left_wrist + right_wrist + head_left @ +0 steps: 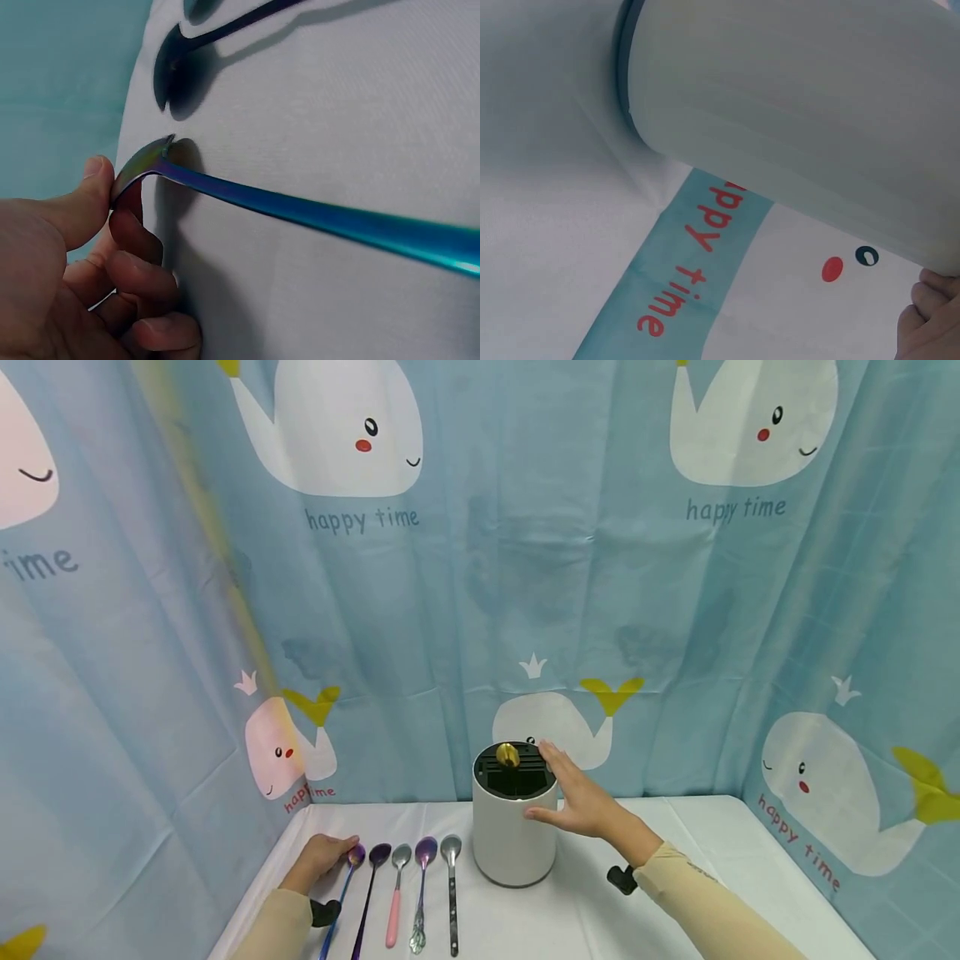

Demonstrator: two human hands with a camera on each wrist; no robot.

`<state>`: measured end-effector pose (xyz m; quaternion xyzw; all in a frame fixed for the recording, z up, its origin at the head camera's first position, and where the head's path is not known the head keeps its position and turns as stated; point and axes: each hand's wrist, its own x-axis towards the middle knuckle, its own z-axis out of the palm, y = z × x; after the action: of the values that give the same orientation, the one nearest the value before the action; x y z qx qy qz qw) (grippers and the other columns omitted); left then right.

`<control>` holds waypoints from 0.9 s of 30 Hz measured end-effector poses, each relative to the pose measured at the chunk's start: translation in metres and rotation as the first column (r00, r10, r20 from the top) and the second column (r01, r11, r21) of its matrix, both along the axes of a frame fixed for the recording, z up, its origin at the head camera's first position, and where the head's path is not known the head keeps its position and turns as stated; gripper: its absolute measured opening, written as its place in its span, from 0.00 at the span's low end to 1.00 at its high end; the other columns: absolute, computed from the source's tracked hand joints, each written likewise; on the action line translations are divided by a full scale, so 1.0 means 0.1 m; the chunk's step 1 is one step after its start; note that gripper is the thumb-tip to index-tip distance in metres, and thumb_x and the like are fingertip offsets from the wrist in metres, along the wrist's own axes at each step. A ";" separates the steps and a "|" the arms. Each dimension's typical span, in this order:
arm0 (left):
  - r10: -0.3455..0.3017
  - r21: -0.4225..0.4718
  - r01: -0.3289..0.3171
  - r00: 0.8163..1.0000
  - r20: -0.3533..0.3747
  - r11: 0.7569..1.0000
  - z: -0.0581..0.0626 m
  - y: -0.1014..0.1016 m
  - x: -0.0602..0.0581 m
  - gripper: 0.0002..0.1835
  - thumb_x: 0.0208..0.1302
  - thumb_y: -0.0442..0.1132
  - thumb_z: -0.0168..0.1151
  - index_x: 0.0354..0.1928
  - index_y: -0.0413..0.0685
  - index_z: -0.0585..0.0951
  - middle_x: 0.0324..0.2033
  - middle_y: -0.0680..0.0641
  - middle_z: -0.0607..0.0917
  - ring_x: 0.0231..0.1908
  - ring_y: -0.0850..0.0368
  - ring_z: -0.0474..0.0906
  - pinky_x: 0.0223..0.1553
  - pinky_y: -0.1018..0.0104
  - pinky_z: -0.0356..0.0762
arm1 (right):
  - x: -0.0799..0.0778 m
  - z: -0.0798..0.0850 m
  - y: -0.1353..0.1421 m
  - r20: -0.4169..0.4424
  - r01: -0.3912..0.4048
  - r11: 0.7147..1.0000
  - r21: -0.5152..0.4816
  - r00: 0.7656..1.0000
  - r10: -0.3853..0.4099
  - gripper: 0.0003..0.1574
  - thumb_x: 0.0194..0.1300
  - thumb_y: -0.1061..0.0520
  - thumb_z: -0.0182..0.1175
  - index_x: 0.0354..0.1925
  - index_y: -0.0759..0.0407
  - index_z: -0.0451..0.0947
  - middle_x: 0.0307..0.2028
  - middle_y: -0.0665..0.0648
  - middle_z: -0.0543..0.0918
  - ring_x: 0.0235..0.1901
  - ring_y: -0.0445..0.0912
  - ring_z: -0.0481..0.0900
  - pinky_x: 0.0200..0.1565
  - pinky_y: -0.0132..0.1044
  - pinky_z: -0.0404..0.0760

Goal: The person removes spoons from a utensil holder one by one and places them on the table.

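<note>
In the head view my left hand pinches the bowl of the leftmost spoon, a blue-purple iridescent spoon, at the table's left. Its thumb and curled fingers grip the bowl's edge in the left wrist view, while the long blue handle stretches right. With fingers extended, my right hand rests against the upper right side of a white cylindrical utensil holder, the thumb on its front. The holder's black slotted top has a gold rounded end of some utensil sticking up.
Right of the held spoon lie a dark purple spoon, a pink-handled spoon, a purple spoon with an ornate handle and a black-handled spoon. A blue whale-print curtain hangs around the white table.
</note>
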<state>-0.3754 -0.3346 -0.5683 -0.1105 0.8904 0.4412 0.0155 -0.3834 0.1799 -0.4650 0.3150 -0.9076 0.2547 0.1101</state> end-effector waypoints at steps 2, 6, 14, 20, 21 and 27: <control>0.004 -0.019 -0.004 1.000 -0.006 1.000 -0.01 0.00 0.01 0.23 0.74 0.47 0.66 0.33 0.29 0.84 0.25 0.46 0.75 0.28 0.53 0.70 0.31 0.64 0.65 | 0.00 0.00 0.00 0.007 0.001 1.000 -0.001 1.000 -0.001 0.76 0.64 0.21 0.68 0.88 0.51 0.39 0.87 0.57 0.45 0.85 0.56 0.43 0.78 0.63 0.56; 0.022 -0.087 -0.021 1.000 0.005 0.996 0.01 0.01 0.03 0.26 0.74 0.48 0.66 0.41 0.22 0.84 0.34 0.36 0.81 0.37 0.44 0.76 0.39 0.58 0.72 | -0.01 0.00 -0.02 0.007 0.003 1.000 -0.002 1.000 -0.003 0.76 0.64 0.21 0.67 0.88 0.50 0.38 0.87 0.57 0.46 0.85 0.56 0.43 0.77 0.63 0.57; 0.046 -0.127 -0.042 0.999 0.025 0.991 0.05 0.00 0.07 0.25 0.73 0.48 0.66 0.39 0.26 0.85 0.36 0.33 0.83 0.40 0.40 0.77 0.43 0.52 0.74 | -0.02 -0.02 -0.02 -0.017 -0.012 1.000 -0.011 1.000 0.012 0.76 0.64 0.22 0.69 0.87 0.58 0.43 0.86 0.59 0.47 0.85 0.59 0.46 0.77 0.64 0.57; -0.004 -0.133 0.002 1.000 -0.018 0.991 0.15 0.05 0.02 0.22 0.74 0.48 0.66 0.41 0.28 0.85 0.36 0.37 0.85 0.41 0.40 0.79 0.48 0.45 0.79 | -0.01 -0.02 -0.01 -0.023 -0.020 1.000 -0.018 1.000 0.020 0.76 0.64 0.23 0.69 0.87 0.60 0.44 0.86 0.59 0.48 0.85 0.59 0.46 0.77 0.65 0.58; -0.016 -0.134 0.012 0.999 -0.029 0.991 0.19 0.07 0.01 0.23 0.75 0.48 0.66 0.44 0.27 0.85 0.37 0.36 0.85 0.42 0.39 0.80 0.50 0.42 0.79 | -0.01 -0.02 0.00 -0.019 -0.019 1.000 -0.018 1.000 0.019 0.76 0.64 0.23 0.69 0.87 0.59 0.43 0.86 0.59 0.47 0.85 0.59 0.46 0.77 0.64 0.57; -0.080 -0.129 0.064 0.989 -0.124 0.990 0.40 0.39 -0.04 0.23 0.77 0.48 0.65 0.49 0.28 0.85 0.38 0.39 0.86 0.40 0.44 0.80 0.47 0.44 0.81 | 0.00 -0.01 -0.01 -0.008 -0.014 1.000 -0.020 1.000 0.014 0.76 0.64 0.23 0.69 0.87 0.57 0.42 0.86 0.59 0.47 0.85 0.58 0.45 0.78 0.63 0.56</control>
<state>-0.3795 -0.2960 -0.5286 -0.0501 0.9188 0.3901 -0.0331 -0.3839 0.1793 -0.4659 0.3211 -0.9025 0.2632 0.1149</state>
